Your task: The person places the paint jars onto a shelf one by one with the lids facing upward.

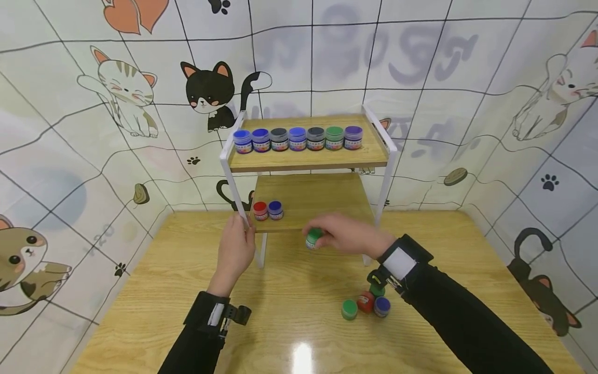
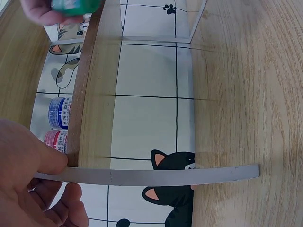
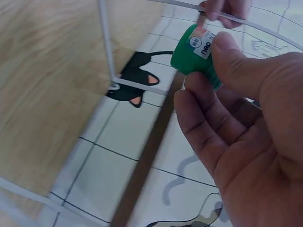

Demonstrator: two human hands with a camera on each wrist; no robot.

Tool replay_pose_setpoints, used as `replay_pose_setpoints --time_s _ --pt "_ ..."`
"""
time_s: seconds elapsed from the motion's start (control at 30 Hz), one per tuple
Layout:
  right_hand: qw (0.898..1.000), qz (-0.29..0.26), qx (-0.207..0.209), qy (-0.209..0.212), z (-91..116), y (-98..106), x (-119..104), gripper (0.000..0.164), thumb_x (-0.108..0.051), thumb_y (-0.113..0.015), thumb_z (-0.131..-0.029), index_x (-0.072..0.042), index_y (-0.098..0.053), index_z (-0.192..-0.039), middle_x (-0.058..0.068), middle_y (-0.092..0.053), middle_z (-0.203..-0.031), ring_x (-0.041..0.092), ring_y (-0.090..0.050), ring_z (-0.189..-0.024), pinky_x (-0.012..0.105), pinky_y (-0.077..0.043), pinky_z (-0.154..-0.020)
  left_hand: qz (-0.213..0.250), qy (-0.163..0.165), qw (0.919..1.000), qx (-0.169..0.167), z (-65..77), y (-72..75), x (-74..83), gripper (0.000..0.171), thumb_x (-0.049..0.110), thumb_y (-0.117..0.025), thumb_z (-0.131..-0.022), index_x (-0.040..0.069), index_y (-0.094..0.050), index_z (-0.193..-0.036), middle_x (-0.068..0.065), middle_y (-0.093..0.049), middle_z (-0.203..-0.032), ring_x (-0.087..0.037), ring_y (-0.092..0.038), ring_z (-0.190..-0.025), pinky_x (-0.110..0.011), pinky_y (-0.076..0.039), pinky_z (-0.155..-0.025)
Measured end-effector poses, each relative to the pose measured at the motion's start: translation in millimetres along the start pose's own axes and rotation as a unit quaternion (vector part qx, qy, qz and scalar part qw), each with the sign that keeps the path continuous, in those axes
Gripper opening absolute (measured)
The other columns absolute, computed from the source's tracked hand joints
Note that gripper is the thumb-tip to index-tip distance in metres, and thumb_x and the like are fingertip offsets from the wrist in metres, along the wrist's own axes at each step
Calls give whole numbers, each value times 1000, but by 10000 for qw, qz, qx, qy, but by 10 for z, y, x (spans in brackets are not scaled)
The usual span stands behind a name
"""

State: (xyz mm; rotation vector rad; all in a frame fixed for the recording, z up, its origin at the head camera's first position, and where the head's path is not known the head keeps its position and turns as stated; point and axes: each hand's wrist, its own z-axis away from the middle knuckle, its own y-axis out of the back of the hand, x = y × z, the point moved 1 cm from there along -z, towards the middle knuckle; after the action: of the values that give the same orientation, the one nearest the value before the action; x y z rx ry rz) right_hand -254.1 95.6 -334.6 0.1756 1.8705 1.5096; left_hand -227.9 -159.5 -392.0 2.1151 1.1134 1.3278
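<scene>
My right hand pinches a small green paint jar between thumb and fingers, close to the front edge of the lower shelf board. In the right wrist view the jar lies tilted on its side in the fingers, its label showing. With my left hand I grip the white metal frame at the lower board's left front corner. Just behind that hand, a red-lidded jar and a blue-lidded jar stand side by side on the lower board.
Along the upper board runs a row of several jars with blue, dark, green and purple lids. On the wooden table, below my right forearm, lie a green jar, a red jar and others. A cat-patterned backdrop surrounds the table.
</scene>
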Motion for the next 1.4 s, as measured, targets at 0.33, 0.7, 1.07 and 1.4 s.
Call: replay_pose_setpoints --time_s 0.33,0.7,1.07,1.4 --pt "9990 178 366 -186 -253 167 -74 34 -11 -64 -93 -3 -60 -126 9 -67 -115 18 -62 -102 35 -52 -91 -15 -3 10000 -30 -29 7 -7 12 4 -57 -95 -4 -54 -102 -16 -54 -89 -27 -52 -76 -35 -43 -62" --pt "9956 361 401 -765 -503 168 -58 38 -13 -62 -95 -5 -57 -131 9 -63 -126 22 -59 -115 37 -48 -101 21 -78 9999 76 -21 -2 -13 8 2 -58 -94 -2 -54 -100 -15 -55 -89 -26 -52 -75 -32 -41 -61" --pt "9923 636 497 -937 -667 100 -5 35 -12 -61 -95 -9 -58 -130 8 -63 -127 23 -58 -119 38 -45 -106 61 -86 9999 108 -11 -5 -23 8 2 -58 -94 -2 -54 -100 -16 -55 -91 -27 -53 -78 -33 -43 -62" --pt "9913 822 578 -848 -721 79 -10 34 -13 -64 -93 -9 -61 -127 8 -65 -125 24 -59 -118 39 -45 -105 113 -176 9997 147 -9 -9 -13 7 1 -57 -94 -1 -54 -99 -15 -55 -90 -27 -53 -77 -33 -42 -62"
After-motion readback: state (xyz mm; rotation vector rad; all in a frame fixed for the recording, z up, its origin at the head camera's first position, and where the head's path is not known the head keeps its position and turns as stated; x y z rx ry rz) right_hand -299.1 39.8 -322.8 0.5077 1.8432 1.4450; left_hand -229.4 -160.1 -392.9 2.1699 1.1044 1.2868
